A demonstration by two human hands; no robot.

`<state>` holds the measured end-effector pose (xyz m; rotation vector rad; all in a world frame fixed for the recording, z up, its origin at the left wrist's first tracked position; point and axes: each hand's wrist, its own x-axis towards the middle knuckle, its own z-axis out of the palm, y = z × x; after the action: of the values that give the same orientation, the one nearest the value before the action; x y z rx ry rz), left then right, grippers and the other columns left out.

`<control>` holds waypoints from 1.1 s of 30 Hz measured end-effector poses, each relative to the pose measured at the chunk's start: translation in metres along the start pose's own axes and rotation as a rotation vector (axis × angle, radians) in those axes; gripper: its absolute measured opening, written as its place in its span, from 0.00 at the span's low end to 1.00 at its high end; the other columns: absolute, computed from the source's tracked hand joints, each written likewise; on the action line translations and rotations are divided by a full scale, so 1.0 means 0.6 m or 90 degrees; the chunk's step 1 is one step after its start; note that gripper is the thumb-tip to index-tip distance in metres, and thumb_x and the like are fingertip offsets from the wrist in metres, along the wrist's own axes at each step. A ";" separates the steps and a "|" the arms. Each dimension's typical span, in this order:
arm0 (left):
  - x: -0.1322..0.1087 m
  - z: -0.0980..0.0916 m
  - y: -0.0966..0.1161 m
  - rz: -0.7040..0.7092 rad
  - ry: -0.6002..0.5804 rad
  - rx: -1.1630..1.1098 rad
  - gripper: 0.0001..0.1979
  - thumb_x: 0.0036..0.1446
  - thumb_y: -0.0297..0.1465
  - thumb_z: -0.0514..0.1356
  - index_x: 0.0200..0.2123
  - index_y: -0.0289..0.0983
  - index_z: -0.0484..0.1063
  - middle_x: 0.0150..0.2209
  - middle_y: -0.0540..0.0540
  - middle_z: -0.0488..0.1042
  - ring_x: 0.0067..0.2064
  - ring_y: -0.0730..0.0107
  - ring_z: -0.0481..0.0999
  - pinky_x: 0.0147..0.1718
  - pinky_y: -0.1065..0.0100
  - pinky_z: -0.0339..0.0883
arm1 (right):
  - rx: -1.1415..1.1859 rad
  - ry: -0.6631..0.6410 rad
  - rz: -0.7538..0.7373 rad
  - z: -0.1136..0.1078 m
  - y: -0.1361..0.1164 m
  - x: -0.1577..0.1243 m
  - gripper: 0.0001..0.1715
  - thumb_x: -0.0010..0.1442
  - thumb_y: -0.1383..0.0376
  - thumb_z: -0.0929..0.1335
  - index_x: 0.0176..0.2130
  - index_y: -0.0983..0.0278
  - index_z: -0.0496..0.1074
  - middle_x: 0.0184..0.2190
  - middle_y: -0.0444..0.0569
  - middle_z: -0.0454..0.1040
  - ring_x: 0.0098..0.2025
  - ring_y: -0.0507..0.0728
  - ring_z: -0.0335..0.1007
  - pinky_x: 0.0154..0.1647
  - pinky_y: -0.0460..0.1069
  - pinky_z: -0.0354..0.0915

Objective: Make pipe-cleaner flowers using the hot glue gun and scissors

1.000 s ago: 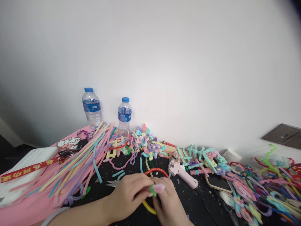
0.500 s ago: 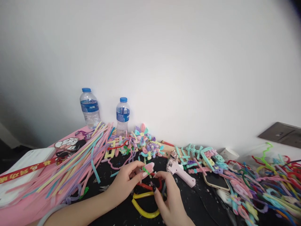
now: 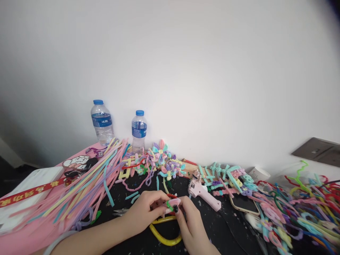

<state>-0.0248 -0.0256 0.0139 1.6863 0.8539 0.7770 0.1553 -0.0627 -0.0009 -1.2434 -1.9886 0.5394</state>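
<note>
My left hand (image 3: 148,210) pinches a small pink fuzzy pipe-cleaner piece (image 3: 174,202) with a bit of green on it. From the other side, my right hand (image 3: 190,221) has thumb and fingers closed on the same piece, its dark thumbnail against the green part. The fingers hide much of the piece. Just below the hands, a yellow curved tube (image 3: 166,241) lies on the black table surface (image 3: 132,244), and some red shows behind the fingers. A pair of metal-tipped pliers or scissors (image 3: 120,211), partly covered, rests beside my left wrist.
A pale pink glue gun (image 3: 204,194) lies to the right, near a phone (image 3: 244,203). Pipe cleaners (image 3: 87,177) spread across the left, with finished flowers (image 3: 160,152) at the back. Two water bottles (image 3: 102,122) stand by the wall. A tangle of coloured pipe cleaners (image 3: 313,209) fills the right.
My right hand has moved up and left to meet the left hand and now grips the pink piece too. The left hand has lowered slightly, and the pink piece has tilted flatter.
</note>
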 end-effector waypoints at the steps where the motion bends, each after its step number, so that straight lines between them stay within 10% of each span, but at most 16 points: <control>1: 0.000 0.000 0.000 -0.004 -0.004 -0.012 0.09 0.55 0.31 0.58 0.36 0.34 0.75 0.31 0.46 0.76 0.28 0.71 0.72 0.29 0.73 0.66 | -0.001 -0.001 0.001 0.000 0.000 0.000 0.10 0.65 0.66 0.54 0.32 0.62 0.58 0.30 0.48 0.65 0.33 0.56 0.63 0.32 0.48 0.62; 19: 0.003 -0.001 -0.007 -0.038 -0.054 -0.034 0.07 0.50 0.25 0.57 0.31 0.33 0.74 0.24 0.51 0.71 0.25 0.72 0.70 0.26 0.74 0.62 | -0.021 -0.025 -0.043 0.001 0.003 -0.002 0.10 0.64 0.70 0.55 0.33 0.61 0.60 0.30 0.46 0.65 0.32 0.55 0.62 0.32 0.48 0.60; 33: 0.006 -0.001 0.001 -0.035 -0.020 -0.161 0.16 0.54 0.41 0.58 0.26 0.33 0.68 0.20 0.54 0.64 0.23 0.76 0.61 0.25 0.74 0.58 | 0.037 -0.007 -0.005 -0.003 -0.004 -0.006 0.06 0.61 0.69 0.57 0.34 0.62 0.61 0.29 0.46 0.64 0.31 0.55 0.61 0.30 0.47 0.59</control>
<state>-0.0232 -0.0222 0.0153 1.4432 0.7440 0.7845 0.1563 -0.0673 0.0005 -1.1982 -1.9723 0.5970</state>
